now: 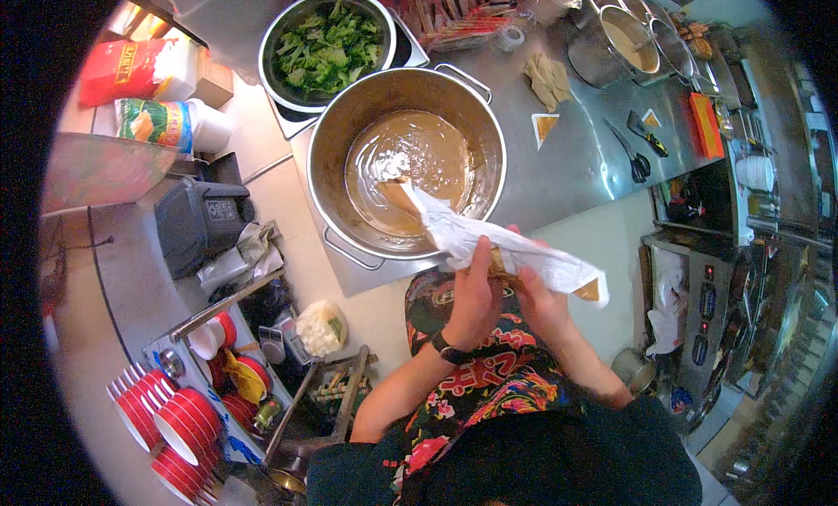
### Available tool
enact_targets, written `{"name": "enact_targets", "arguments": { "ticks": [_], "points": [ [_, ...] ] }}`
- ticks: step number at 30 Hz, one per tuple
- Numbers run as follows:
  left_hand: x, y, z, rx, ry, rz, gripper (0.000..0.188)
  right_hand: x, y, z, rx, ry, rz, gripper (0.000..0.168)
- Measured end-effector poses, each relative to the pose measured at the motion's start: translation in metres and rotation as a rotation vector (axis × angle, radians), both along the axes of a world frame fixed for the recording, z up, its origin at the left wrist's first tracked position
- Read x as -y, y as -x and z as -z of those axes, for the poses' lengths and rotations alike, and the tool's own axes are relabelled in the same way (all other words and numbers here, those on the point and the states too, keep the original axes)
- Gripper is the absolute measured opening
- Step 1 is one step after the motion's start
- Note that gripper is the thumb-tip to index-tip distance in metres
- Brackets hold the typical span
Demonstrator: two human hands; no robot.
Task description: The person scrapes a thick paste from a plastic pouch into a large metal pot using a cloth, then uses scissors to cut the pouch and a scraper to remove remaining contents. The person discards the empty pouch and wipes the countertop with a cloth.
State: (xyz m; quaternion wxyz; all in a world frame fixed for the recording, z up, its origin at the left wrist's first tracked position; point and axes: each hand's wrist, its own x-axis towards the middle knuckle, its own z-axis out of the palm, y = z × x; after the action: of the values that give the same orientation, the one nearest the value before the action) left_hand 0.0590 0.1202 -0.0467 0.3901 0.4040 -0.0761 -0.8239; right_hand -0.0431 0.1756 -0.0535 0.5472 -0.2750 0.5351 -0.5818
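My left hand (473,296) and my right hand (540,300) grip a white and brown bag (497,244) from both sides. The bag lies tilted over the near rim of a large steel pot (317,185). Its opened brown end hangs inside the pot, above a brown liquid (425,152) with a glossy, rippled surface. Whether anything is flowing from the bag cannot be told. A crumpled brown bag (548,80) and a cut-off corner piece (545,129) lie on the steel counter (543,185) to the right of the pot.
Black-handled scissors (632,154) and a yellow-black cutter (648,136) lie on the counter. Behind the pot's left side stands a bowl of broccoli (330,47). More steel pots (628,41) stand at the back right. Stacked red bowls (186,424) are at the lower left.
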Motion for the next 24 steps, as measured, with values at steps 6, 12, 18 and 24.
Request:
{"name": "enact_targets", "arguments": {
  "ticks": [6,12,18,24],
  "points": [
    [-0.005,0.032,-0.002,0.04,0.073,-0.212,0.039,-0.031,0.1,-0.016,-0.062,0.148,-0.112,0.097],
    [-0.037,0.095,0.004,0.41,0.33,-0.119,0.022,-0.032,0.164,-0.05,-0.771,0.352,-0.285,0.047],
    [-0.064,0.177,0.044,0.865,0.744,0.138,0.039,-0.017,0.192,-0.036,-0.788,0.276,-0.207,0.045],
    [-0.069,0.23,0.066,0.442,0.649,0.244,0.057,-0.032,0.255,-0.014,-0.771,0.292,-0.085,0.024]
  ]
}}
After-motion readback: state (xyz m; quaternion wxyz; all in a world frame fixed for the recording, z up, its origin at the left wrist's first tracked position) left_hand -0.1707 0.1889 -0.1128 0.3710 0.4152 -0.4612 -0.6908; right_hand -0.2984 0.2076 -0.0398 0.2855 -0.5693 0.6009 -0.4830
